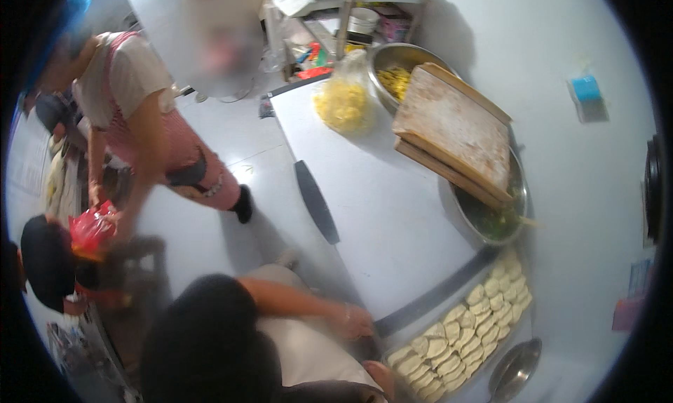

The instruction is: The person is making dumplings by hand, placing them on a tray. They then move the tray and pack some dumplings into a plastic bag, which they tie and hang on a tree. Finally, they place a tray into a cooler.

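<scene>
My left hand (357, 321) is at the table's dark edge strip, fingers bent downward and blurred, with a bracelet at the wrist. My right hand (379, 376) shows only in part at the lower edge, beside the near corner of a tray. What either hand holds is not visible. Rows of raw dumplings (462, 340) fill the tray, set close together. A steel bowl or ladle (515, 369) lies to its right. Beyond stands a white table (389, 219), with a clear bag of yellow food (342, 106) at its far side.
Floured wooden boards (457, 124) lie stacked across two steel bowls, one with yellow filling (394, 82), one with greens (494, 221). A cluttered shelf (344, 24) stands behind. A co-worker in a pink apron (179, 145) bends over a red bag (94, 227); other people are at left.
</scene>
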`<state>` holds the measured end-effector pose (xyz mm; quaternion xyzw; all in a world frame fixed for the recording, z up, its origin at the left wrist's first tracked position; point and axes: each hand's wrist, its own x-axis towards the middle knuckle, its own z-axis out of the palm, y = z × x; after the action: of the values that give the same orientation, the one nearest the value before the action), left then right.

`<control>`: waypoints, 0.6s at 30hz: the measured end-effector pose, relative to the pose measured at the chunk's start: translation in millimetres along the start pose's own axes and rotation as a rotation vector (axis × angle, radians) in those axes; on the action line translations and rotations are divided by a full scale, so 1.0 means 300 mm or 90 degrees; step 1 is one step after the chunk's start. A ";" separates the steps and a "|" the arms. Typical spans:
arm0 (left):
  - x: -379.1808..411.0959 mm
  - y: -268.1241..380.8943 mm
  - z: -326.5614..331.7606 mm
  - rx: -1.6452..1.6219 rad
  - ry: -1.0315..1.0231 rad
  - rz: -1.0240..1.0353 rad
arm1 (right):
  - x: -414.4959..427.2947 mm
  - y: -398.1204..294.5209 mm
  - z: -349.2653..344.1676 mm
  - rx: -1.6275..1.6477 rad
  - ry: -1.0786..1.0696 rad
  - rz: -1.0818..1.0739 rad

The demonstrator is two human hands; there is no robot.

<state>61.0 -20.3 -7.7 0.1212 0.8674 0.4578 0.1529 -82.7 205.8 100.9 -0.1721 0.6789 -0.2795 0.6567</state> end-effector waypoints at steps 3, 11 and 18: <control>-0.309 -0.333 0.402 0.318 0.187 -0.041 | 0.076 -0.385 0.139 0.090 -0.044 -0.019; -1.101 -0.013 0.339 -0.407 0.595 -0.994 | 0.436 -0.651 0.362 -0.135 -0.206 -0.137; -1.391 0.001 0.717 -0.750 0.750 -1.178 | 0.617 -0.974 0.663 -0.390 -0.231 -0.319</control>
<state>527.6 -3.4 -57.9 -0.8457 0.2264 0.4819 0.0371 60.3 -165.0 134.3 -0.5648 0.5415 -0.1815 0.5956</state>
